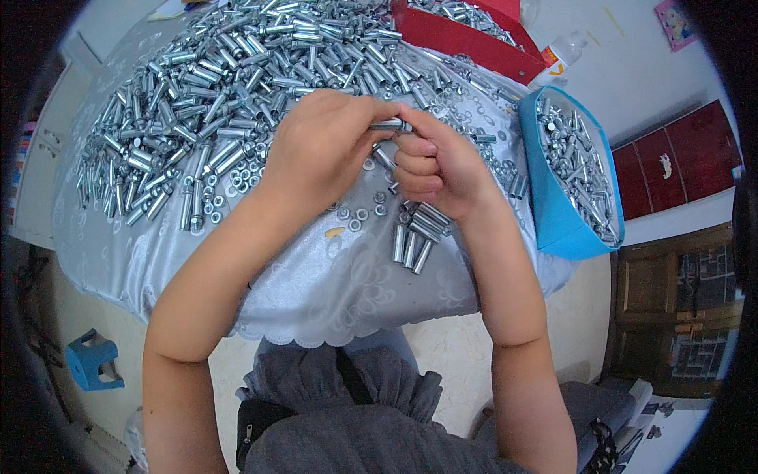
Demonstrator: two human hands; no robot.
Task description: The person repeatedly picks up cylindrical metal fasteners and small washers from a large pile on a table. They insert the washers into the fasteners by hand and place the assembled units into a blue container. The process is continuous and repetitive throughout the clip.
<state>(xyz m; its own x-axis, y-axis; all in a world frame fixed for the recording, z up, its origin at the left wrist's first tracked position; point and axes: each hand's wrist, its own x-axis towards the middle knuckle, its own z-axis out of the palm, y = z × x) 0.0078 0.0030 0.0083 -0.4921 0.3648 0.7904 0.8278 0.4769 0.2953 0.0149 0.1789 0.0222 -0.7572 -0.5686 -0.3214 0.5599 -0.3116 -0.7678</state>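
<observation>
Above the middle of the table, both hands meet on one silvery expansion bolt held roughly level. My left hand pinches it from the left, its thumb and fingertips closed around it. At the bolt's right end, my right hand grips with thumb and forefinger, the other fingers curled into the palm. Just below the right hand lie several metal sleeves side by side, with loose hex nuts to their left. A large heap of expansion bolts spreads behind and left of my hands.
A blue fabric bin full of bolts stands at the table's right edge. Behind are a red box with more bolts and a plastic bottle. A silvery tablecloth covers the table. A blue stool is on the floor at left.
</observation>
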